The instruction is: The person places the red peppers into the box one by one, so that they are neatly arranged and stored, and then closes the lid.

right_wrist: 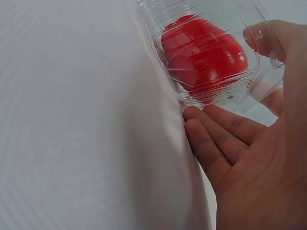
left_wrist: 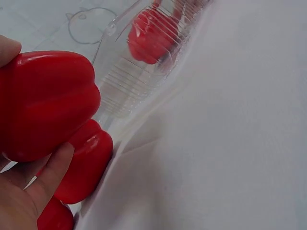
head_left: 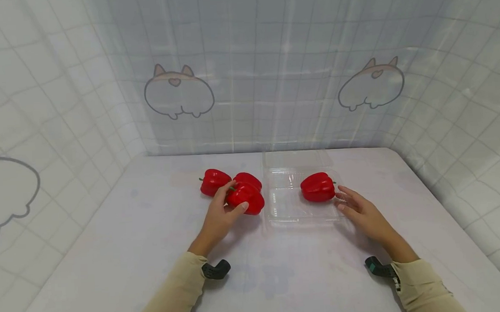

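Observation:
My left hand grips a red bell pepper between thumb and fingers, in front of another red bell pepper. Farther left lies a third red bell pepper, its green stem pointing left. In the left wrist view the held pepper overlaps the one behind it. A clear plastic container stands right of these, holding one red bell pepper at its right side. My right hand is at the container's right edge, fingers loosely extended, fingertips right at the wall in the right wrist view.
The container's clear lid is folded back toward the rear wall. A white table lies beneath everything. Tile-patterned sheeting with cartoon animal outlines closes off the back and both sides.

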